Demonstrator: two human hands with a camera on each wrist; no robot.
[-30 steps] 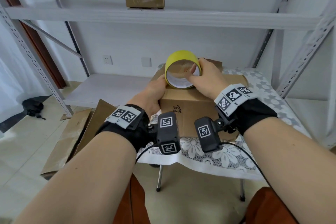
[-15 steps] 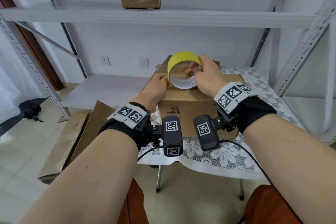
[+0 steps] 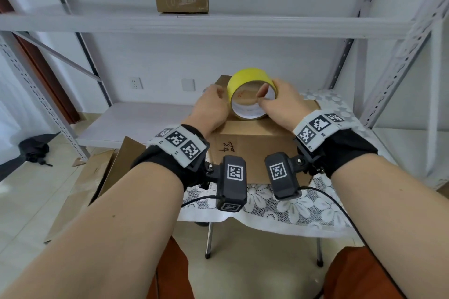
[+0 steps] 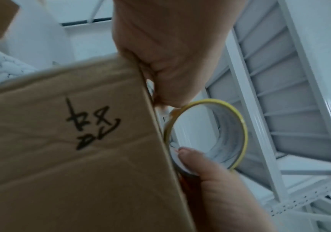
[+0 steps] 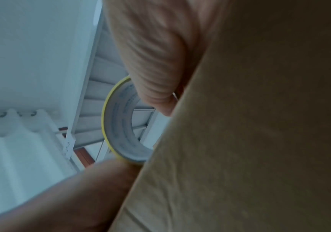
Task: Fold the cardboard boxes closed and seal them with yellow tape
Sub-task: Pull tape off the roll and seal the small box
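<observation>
Yellow tape (image 3: 245,77) stood on the box (image 3: 252,150), our right hand (image 3: 281,104) pinching its rim to roll it; our left hand (image 3: 211,109) lay flat, steadying the flaps.

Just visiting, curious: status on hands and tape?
Right hand grips yellow tape roll, thumb through core. Left hand rests on cardboard box beside roll. Nothing blocking.

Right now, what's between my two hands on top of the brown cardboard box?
The yellow tape roll stands on the box between left hand and right hand, in the head view.
</observation>
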